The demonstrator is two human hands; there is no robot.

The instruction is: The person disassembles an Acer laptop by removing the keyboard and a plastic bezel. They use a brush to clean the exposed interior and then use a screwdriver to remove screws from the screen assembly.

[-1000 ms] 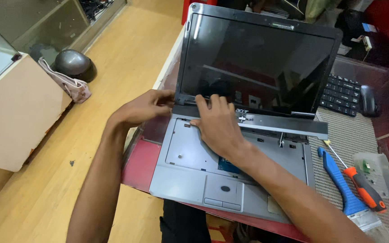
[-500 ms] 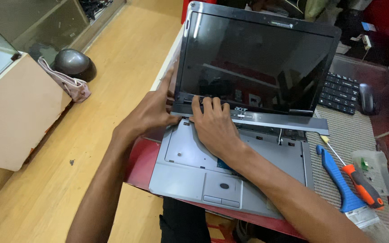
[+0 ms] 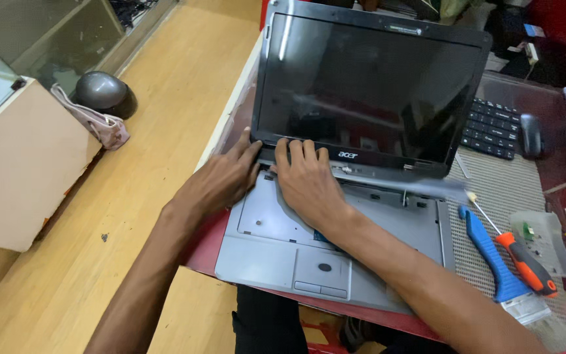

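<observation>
An open grey laptop (image 3: 270,242) with its keyboard removed lies on the red table edge, its dark screen (image 3: 368,85) upright. My left hand (image 3: 221,180) holds the laptop's left rear corner by the hinge. Beside it, my right hand (image 3: 306,180) has its fingertips curled on the left end of the long grey hinge cover strip (image 3: 420,187) below the screen. The strip's right end looks raised and blurred, and it sticks out past the laptop's right side.
To the right, on a grey mat (image 3: 512,177), lie an orange-handled screwdriver (image 3: 522,259) and a blue-handled brush (image 3: 492,262). A black keyboard (image 3: 492,128) and mouse (image 3: 530,134) sit behind them. On the wooden floor at left are a dark helmet (image 3: 103,92) and a beige cabinet (image 3: 27,164).
My left hand slid from the base's left edge up to the hinge corner. My right hand's fingers moved onto the strip, whose right end has come up and shifted right.
</observation>
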